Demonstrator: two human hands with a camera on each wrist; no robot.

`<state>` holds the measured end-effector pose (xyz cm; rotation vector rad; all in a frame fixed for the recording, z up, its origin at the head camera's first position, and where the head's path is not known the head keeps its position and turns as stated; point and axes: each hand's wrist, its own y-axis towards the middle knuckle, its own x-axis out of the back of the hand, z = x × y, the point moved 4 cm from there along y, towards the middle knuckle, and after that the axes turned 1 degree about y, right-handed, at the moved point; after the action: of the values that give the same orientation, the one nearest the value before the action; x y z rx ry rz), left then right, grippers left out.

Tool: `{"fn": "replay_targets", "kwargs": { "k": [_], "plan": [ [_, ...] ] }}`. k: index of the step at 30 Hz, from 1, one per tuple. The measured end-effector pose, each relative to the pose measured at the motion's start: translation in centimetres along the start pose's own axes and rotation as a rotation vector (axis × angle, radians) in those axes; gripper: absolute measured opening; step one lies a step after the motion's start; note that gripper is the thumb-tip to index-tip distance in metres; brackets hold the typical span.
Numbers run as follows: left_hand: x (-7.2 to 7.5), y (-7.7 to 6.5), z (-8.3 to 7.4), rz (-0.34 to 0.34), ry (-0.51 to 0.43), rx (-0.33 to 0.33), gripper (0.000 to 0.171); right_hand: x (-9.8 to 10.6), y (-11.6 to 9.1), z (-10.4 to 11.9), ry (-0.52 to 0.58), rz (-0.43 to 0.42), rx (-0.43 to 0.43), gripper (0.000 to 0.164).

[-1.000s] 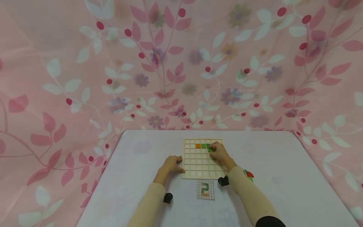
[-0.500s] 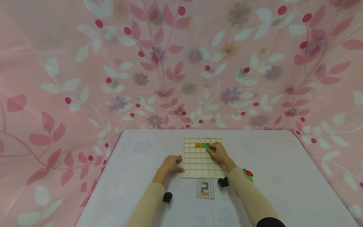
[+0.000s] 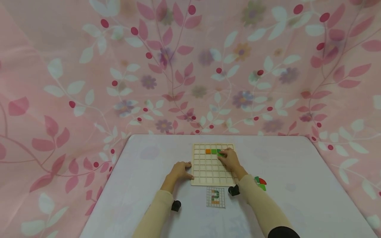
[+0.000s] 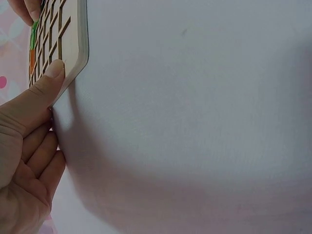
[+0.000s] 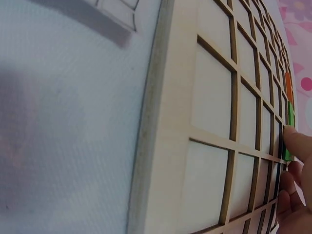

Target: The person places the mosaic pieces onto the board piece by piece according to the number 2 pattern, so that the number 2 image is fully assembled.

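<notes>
A wooden grid board (image 3: 205,171) lies on the table. In its second row from the back sit an orange tile (image 3: 208,151), a light green tile (image 3: 213,151) and a darker green piece (image 3: 219,150). Just in front of that darker piece, my right hand (image 3: 230,161) pinches another green tile (image 3: 220,155), largely covered by the fingertips. From the right wrist, the thumb (image 5: 296,142) shows against green at the board's far side. My left hand (image 3: 178,171) rests at the board's left edge, its thumb (image 4: 48,83) laid on top of the rim.
Before the board lies a small pattern card (image 3: 215,197) with a printed gridded figure in green and orange. Right of the board, partly beside the right sleeve, are loose pieces, among them a red one (image 3: 262,181). A floral cloth (image 3: 190,82) hangs behind the table (image 3: 148,152).
The right fingers have shifted the green tile slightly left and back, up against the darker green piece; less of it shows now. The left hand stays at the board's edge.
</notes>
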<state>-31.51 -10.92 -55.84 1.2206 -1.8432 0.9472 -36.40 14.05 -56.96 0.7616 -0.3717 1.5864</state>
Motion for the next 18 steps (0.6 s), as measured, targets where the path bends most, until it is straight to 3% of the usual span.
{"fn": "replay_targets", "kwargs": {
  "k": [10,14,18],
  "plan": [
    [-0.3,-0.1,0.3,-0.01,-0.032,0.009,0.07,0.4,-0.7,0.8,-0.001,0.038,0.015,0.021],
    [-0.5,0.0,0.5,-0.01,-0.032,0.006,0.069,0.3,-0.9,0.5,0.003,-0.004,0.035,0.021],
    [-0.5,0.3,0.6,-0.008,-0.039,-0.002,0.07,0.8,-1.4,-0.4,0.088,-0.051,0.029,0.023]
  ]
}}
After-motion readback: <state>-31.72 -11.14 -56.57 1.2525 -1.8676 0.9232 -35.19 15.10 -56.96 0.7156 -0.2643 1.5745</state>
